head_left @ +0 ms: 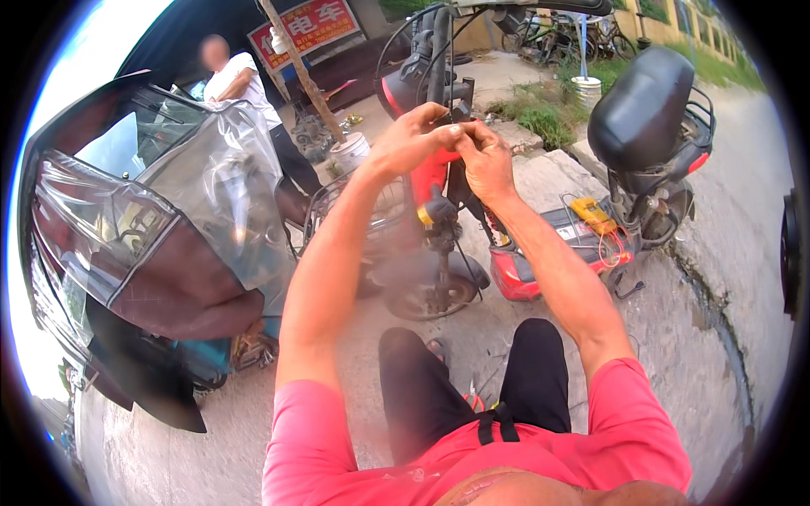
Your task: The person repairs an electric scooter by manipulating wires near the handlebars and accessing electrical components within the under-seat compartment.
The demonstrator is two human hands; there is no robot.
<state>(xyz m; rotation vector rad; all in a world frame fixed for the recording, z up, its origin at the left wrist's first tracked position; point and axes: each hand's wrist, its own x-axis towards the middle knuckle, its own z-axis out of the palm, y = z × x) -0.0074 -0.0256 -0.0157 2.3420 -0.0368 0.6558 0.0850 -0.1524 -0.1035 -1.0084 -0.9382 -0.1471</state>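
Raised in front of me, my left hand and my right hand meet fingertip to fingertip at the front of a red electric scooter. Thumb and forefinger are pinched together on each hand. Whatever lies between them is too small to make out; dark parts of the scooter's steering column sit right behind. Its front wheel stands below my forearms. On the footboard rests a yellow multimeter with red leads hanging from it. Red-handled pliers lie low between my knees.
At left stands a covered vehicle with clear plastic sheeting. A person in a white shirt is beside it, near a wooden post and a white bucket. The scooter's black seat is at right. Bicycles stand behind.
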